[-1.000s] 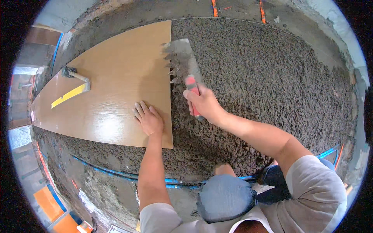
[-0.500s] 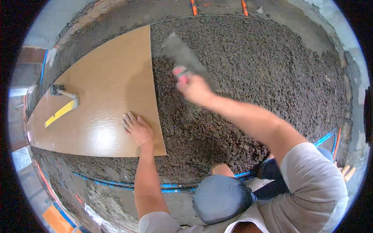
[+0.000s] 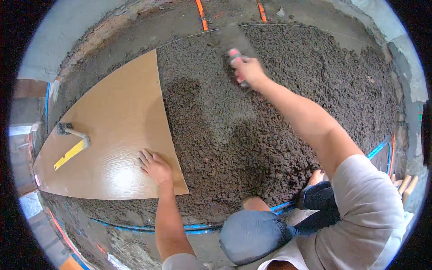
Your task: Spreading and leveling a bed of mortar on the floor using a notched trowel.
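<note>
My right hand (image 3: pixel 246 71) is stretched far forward over the grey, lumpy mortar bed (image 3: pixel 279 126), gripping the red handle of a trowel (image 3: pixel 231 42) whose blade is blurred with motion. My left hand (image 3: pixel 154 166) lies flat, fingers spread, on the near right corner of a light wooden board (image 3: pixel 112 135) that rests on the mortar to the left. My knees in blue jeans (image 3: pixel 252 231) are at the bottom, at the edge of the bed.
A hammer with a yellow handle (image 3: pixel 72 146) lies on the board's left part. Blue pipes (image 3: pixel 148 227) run along the near edge and at the right (image 3: pixel 378 148). Orange pipes (image 3: pixel 201 13) show at the far side. Wooden sticks (image 3: pixel 405 184) lie at the right.
My right hand has moved the trowel away from the board's edge, forward and to the right across the mortar. The left hand has stayed on the board. The view has shifted.
</note>
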Demonstrator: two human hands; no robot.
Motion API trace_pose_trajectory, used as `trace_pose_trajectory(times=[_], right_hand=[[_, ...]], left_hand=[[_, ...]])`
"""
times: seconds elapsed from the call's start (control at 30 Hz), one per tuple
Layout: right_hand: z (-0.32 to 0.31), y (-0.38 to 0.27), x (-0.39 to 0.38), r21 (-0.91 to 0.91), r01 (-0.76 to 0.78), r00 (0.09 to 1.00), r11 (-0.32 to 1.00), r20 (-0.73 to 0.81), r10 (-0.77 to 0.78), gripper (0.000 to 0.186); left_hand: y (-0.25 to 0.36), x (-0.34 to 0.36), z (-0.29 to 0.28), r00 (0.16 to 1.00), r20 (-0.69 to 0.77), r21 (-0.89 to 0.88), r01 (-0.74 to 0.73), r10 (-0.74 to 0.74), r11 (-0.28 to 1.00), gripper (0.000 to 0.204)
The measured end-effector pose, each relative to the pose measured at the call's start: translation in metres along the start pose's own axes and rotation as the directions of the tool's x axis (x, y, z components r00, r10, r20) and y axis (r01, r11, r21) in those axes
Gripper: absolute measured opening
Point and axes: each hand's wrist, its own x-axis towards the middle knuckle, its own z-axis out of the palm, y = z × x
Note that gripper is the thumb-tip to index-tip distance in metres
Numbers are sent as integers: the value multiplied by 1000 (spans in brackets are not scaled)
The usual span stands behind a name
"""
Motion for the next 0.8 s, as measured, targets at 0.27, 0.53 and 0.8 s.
trace_pose_trajectory(times=[0.27,0.53,0.8], right_hand=[[-15,19,8,-673,115,916,730,-212,-341,31],[51,28,-10,-826,201,920,527,-26,-391,29],[126,3,-12,-769,361,913,527,177,-367,29]], left_hand=[[-3,0,0,1000,-4,23,15,-15,1000,51],[-2,2,3,1000,-28,45,10,-9,999,50],[1,-1,5,1000,-7,7,6,-6,1000,51]])
